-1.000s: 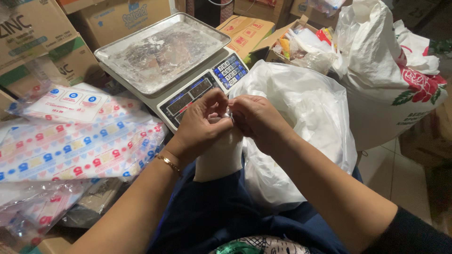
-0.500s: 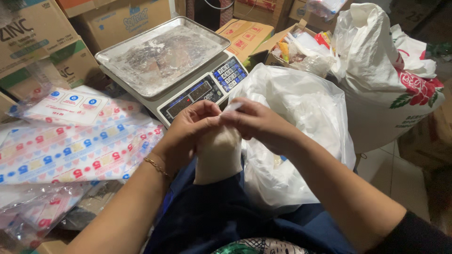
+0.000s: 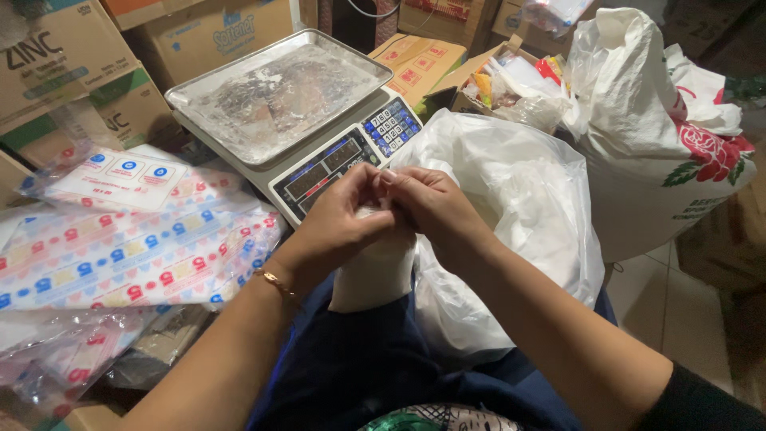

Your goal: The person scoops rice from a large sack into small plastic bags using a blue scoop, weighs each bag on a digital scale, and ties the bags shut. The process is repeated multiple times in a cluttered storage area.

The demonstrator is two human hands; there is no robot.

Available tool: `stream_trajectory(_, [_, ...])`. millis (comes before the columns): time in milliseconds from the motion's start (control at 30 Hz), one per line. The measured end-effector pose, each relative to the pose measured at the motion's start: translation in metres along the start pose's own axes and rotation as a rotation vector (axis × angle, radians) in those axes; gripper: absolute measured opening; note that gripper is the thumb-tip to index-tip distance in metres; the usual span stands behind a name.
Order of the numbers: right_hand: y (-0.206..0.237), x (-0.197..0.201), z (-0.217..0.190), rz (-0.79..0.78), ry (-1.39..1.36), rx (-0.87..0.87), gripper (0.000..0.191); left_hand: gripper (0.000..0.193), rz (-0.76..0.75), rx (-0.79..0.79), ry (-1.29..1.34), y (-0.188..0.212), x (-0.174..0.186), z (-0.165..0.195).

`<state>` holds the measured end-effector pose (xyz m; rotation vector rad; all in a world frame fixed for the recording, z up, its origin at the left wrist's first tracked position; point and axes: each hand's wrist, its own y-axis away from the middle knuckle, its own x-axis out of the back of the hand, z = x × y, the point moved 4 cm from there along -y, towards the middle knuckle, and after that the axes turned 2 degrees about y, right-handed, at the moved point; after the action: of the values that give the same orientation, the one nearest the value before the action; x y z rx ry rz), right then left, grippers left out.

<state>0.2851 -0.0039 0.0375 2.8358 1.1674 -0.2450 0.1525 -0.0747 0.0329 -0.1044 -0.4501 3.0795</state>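
Head view: left hand (image 3: 339, 219) and right hand (image 3: 431, 209) pinch the small white bag's (image 3: 375, 271) top, just before the scale (image 3: 295, 120).

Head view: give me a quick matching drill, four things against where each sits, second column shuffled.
Things:
1. small filled white bag
2. digital scale
3. large white plastic bag
4. sack with a red rose print

Places:
A. far right, on the floor
B. just right of the hands, mouth open
C. gripped at its top by left hand and right hand
D. behind the hands, empty metal tray on top

Pairs: 1-C, 2-D, 3-B, 4-A
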Motion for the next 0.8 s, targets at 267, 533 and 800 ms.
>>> stream_trajectory(267, [0.004, -0.002, 0.003, 0.092, -0.144, -0.009, 0.020, 0.023, 0.138, -0.111, -0.158, 0.001, -0.002, 0.003])
stream_trajectory(533, [0.003, -0.001, 0.005, 0.171, -0.192, -0.025, 0.022, 0.018, 0.148, -0.166, -0.124, 0.002, 0.000, 0.000])
stream_trajectory(800, [0.003, -0.006, 0.007, 0.233, -0.194, -0.025, 0.028, 0.015, 0.207, -0.084, -0.055, 0.009, 0.002, -0.001])
